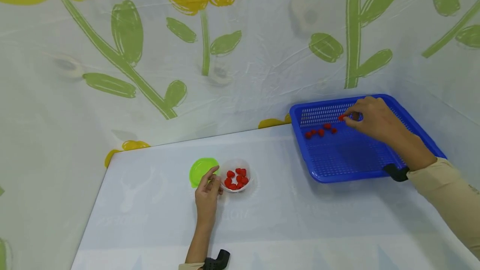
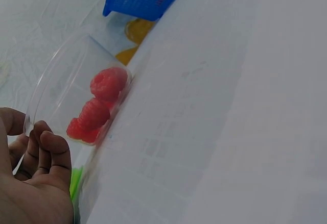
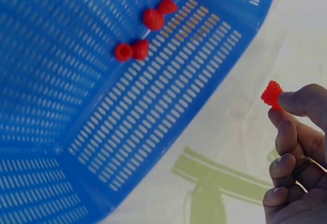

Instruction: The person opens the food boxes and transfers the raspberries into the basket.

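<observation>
Right hand (image 1: 369, 118) — fingers are pinching a knobbly red raspberry (image 3: 272, 95); left hand (image 1: 208, 193) — fingers are pinching a round clear plastic tub (image 2: 64, 83), whose red berries (image 2: 94, 113) lopsided tugging could spill.

Table (image 1: 157, 216): is showing white
Cup (image 1: 235, 163): is touching left hand (image 1: 208, 187)
Lid (image 1: 201, 170): is lying beside left hand
Basket (image 1: 346, 159): is standing under right hand (image 1: 375, 118)

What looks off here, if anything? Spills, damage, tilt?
Nothing stands out. The clear bowl stands upright with red berries inside; other berries lie in the blue basket, and one berry is pinched in the right hand. No spill or damage visible.
</observation>
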Demonstrator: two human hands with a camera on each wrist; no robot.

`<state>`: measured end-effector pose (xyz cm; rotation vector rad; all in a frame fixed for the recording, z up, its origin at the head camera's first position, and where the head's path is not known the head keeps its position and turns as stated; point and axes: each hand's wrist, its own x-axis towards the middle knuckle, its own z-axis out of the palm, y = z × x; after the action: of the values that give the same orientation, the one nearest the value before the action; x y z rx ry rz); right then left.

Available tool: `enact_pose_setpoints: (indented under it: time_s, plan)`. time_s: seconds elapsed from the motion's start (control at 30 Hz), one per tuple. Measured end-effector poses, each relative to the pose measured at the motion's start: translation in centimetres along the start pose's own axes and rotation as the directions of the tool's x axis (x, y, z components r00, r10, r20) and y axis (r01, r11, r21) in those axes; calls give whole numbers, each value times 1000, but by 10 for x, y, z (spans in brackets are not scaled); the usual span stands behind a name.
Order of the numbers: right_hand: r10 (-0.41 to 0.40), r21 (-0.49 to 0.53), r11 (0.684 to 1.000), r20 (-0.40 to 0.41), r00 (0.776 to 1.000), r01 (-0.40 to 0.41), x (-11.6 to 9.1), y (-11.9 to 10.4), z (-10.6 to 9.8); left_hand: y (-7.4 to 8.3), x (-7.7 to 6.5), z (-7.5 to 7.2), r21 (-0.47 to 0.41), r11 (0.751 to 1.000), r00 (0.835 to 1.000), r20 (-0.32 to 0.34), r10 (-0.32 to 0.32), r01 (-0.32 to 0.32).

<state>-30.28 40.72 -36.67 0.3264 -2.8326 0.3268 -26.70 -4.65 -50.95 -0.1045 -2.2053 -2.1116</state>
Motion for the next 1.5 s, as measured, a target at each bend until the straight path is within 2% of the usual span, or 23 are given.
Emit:
enact_pose_setpoints:
  time_s: [0.13, 0.37, 0.57, 0.83, 1.27, 1.5]
  plan:
    - [-23, -16, 1000, 10, 1000, 23, 8, 8, -2, 2, 1, 0, 2, 1000, 1000, -2, -12, 12]
    - [-17, -21, 1000, 73, 997, 18, 21, 20, -2, 1, 2, 1, -4, 999, 999, -2, -33, 33]
    - [58, 39, 997, 185, 981, -66, 29, 32, 6, -5, 0, 4, -30, 998, 999, -1, -51, 50]
    - [33, 10, 999, 256, 966, -37, 39, 47, 25, -6, -3, 5, -11, 999, 998, -24, -54, 53]
    - [93, 10, 994, 368, 925, -104, 39, 65, 54, -6, -1, 1, -14, 999, 999, -17, -47, 47]
    - [87, 11, 995, 366, 926, -98, 39, 70, 67, -9, 0, 2, -26, 998, 999, -14, -51, 51]
